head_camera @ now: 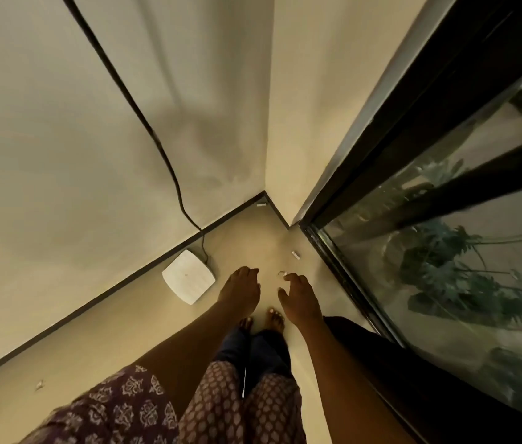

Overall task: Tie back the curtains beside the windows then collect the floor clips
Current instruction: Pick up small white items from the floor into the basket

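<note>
Small white clips lie scattered on the beige floor. One clip (261, 205) rests in the wall corner, another clip (296, 255) lies near the window frame, and a third clip (281, 273) sits just beyond my right fingertips. More clips (39, 384) lie at the far left by the wall. My left hand (239, 290) hangs over the floor with fingers curled and nothing visible in it. My right hand (298, 298) is open, fingers spread, close to the third clip. No curtain is in view.
A flat white box (188, 281) sits on the floor by the left wall, with a black cable (144, 121) running up the wall. A dark-framed glass window (445, 251) fills the right side, plants behind it. My bare feet (274, 320) stand below the hands.
</note>
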